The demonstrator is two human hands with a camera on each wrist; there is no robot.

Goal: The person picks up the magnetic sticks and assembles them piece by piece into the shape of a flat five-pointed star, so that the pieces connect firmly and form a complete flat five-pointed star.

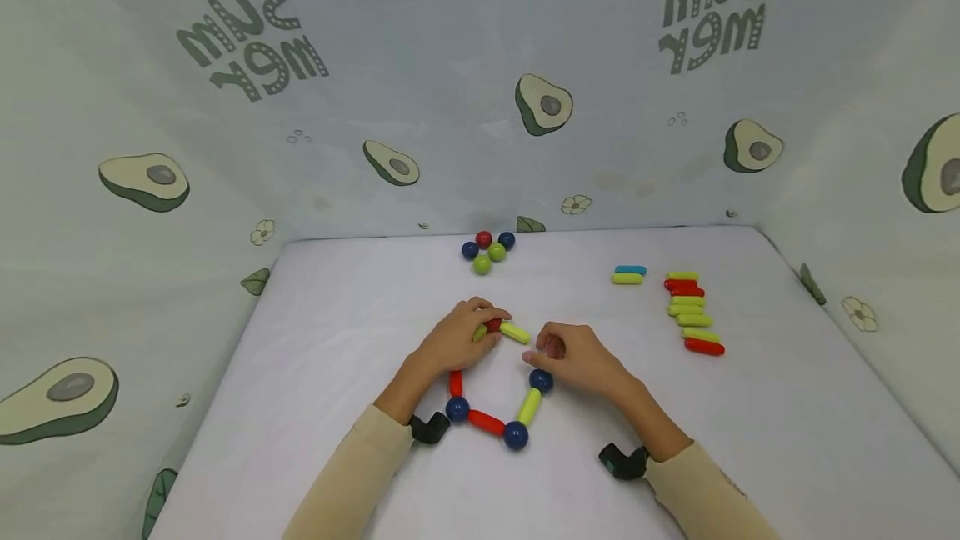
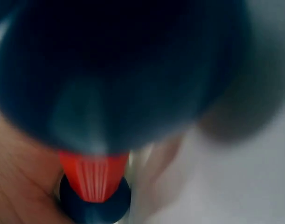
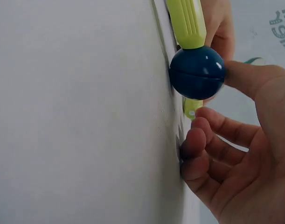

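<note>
Red, blue and lime ring (image 1: 486, 422) — hard pieces, joints likely to give

The unclosed ring lies mid-counter (image 1: 300, 457), under and between the hands. Read as a clock face in the head view, it has a red ball (image 1: 492, 325) at 12 o'clock, a right-hand blue ball (image 1: 542, 380) at 3, a near blue ball (image 1: 516, 436) at 5 and a left-hand blue ball (image 1: 457, 409) at 8. An upper lime rod (image 1: 515, 332) slants from the red ball toward 4 o'clock, its free end apart from the right-hand blue ball.

The left hand (image 1: 459, 336) pinches the red ball, thumb on the near side, fingers over the far side. The right hand (image 1: 577, 359) has its fingers loosely curled around nothing; its thumb is at the right-hand blue ball, though whether it presses I cannot tell.

Everything looks like smooth plastic: probably light, stiff and hard to crush. The balls should be slippery and apt to roll, so take them across the middle from opposite sides. The ribbed lower lime rod (image 1: 529, 407) promises a surer hold at mid-length. Joints seem the weak point — lifting one rod alone could hinge or part its neighbours, so steady the adjoining ball and keep the ring flat.
</note>
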